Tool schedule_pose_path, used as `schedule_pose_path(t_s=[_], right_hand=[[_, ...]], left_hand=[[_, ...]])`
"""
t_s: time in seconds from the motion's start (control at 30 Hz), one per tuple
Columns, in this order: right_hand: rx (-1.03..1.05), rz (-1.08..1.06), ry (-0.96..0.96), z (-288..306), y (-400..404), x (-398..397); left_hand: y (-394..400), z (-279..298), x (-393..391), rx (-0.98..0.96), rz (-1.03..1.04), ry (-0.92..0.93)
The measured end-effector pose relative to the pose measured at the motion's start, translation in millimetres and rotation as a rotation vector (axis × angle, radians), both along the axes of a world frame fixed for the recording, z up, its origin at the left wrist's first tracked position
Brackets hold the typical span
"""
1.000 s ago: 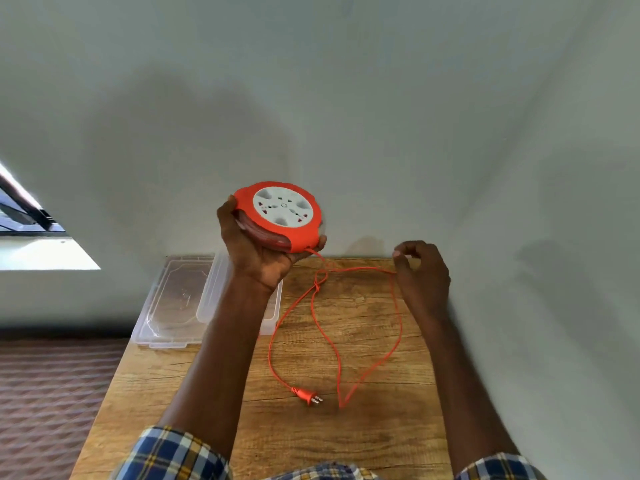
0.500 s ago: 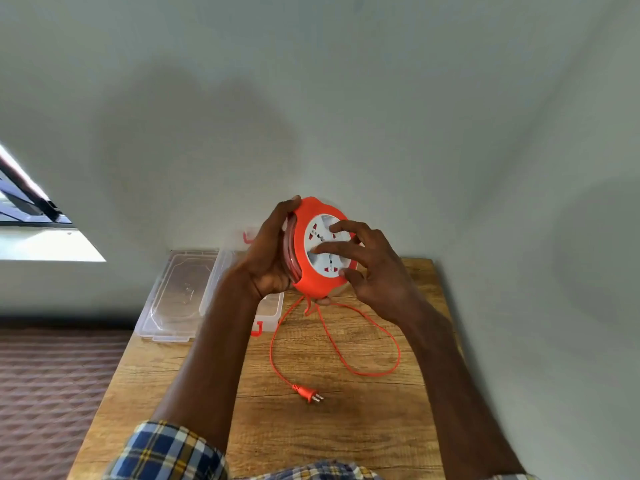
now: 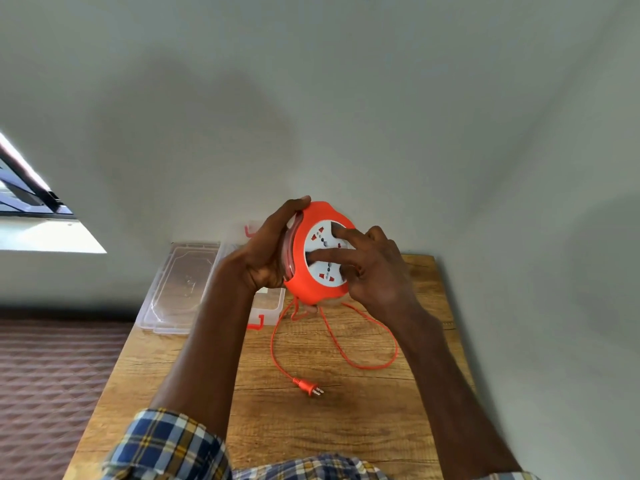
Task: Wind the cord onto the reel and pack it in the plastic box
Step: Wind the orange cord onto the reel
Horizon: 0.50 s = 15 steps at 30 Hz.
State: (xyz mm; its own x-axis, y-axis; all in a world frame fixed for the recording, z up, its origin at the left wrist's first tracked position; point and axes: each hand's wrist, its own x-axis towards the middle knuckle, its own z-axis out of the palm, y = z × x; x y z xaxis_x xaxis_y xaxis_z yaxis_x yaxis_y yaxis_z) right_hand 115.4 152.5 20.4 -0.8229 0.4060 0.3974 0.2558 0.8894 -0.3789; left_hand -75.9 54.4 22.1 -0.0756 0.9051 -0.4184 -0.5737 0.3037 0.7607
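1. We stand at a wooden table (image 3: pixel 346 427) set into a corner of pale walls, with a patterned floor to its left.
2. A clear plastic box (image 3: pixel 268 303) with red latches lies open at the table's far left; its lid (image 3: pixel 180 285) is folded out past the table edge. The box is partly hidden behind our left forearm.
3. We hold the orange reel (image 3: pixel 313 289) tilted up on edge above the far part of the table, just right of the box and off the surface. Its white socket face (image 3: pixel 325 251) is turned toward our right hand.
4. Our left hand (image 3: pixel 266 251) grips the reel from behind, thumb curled over the top rim and a fingertip showing under the bottom edge.
5. Our right hand (image 3: pixel 374 271) is laid on the socket face, two fingers stretched across the white disc and the others bent at its lower edge; it clasps nothing.
6. The orange cord (image 3: pixel 346 355) hangs from the reel's underside and lies in loose loops on the wood, mostly unwound.
7. The cord's plug (image 3: pixel 310 388) rests flat near the table's middle, well apart from both hands.
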Motion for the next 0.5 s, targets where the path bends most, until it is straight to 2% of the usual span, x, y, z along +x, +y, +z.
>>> schedule_pose_path(t_s=[0.1, 0.23, 0.37, 0.43, 0.5], right_hand=[[-0.025, -0.123, 0.003, -4, -5, -3], [-0.248, -0.348, 0.156, -3, -19, -6], [-0.360, -0.506, 0.182, -4, -27, -15], [-0.488, -0.609, 0.223, -5, -28, -21], [-0.704, -0.663, 0.276, -3, -22, -26]], left_hand=[[2, 4, 1, 0.004, 0.000, 0.036], [7, 11, 8, 0.020, 0.011, 0.083], [8, 13, 14, 0.039, 0.036, 0.100], [11, 11, 20, 0.052, 0.051, 0.095], [14, 9, 27, 0.073, 0.073, 0.083]])
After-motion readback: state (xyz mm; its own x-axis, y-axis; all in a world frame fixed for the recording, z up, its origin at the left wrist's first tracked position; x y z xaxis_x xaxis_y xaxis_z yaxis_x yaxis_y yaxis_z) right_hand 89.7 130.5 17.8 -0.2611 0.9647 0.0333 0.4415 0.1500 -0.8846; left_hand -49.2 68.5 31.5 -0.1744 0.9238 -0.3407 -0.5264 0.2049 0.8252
